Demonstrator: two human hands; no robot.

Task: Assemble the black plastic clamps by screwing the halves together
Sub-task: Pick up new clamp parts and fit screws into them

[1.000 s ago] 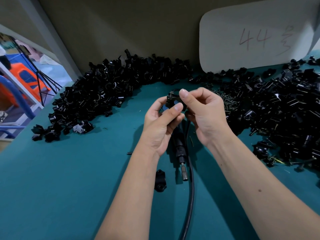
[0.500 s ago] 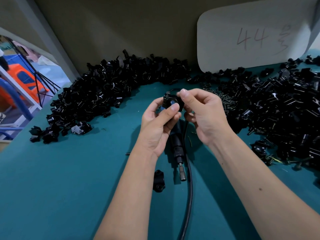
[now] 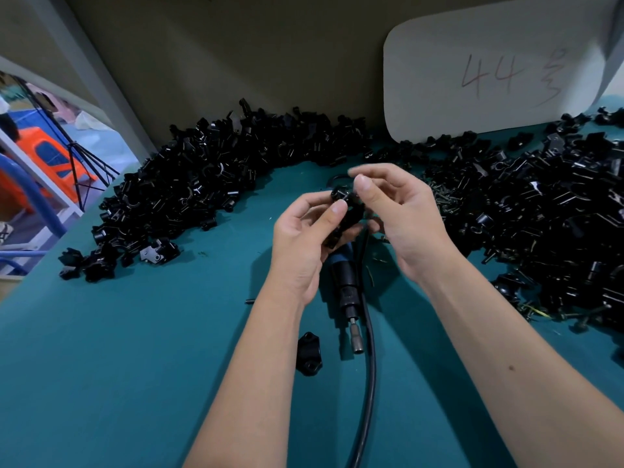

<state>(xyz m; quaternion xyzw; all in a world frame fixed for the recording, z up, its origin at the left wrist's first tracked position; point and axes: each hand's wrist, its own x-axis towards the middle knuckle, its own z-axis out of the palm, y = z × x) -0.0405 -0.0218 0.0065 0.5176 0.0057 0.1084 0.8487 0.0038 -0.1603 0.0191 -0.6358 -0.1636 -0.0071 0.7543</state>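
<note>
Above the teal tabletop (image 3: 135,366), the left hand (image 3: 300,244) grips a black plastic clamp (image 3: 346,211) between thumb and fingers. The right hand (image 3: 401,214) pinches its top with curled fingertips. A black-and-blue electric screwdriver (image 3: 346,285) lies beneath them.
</note>
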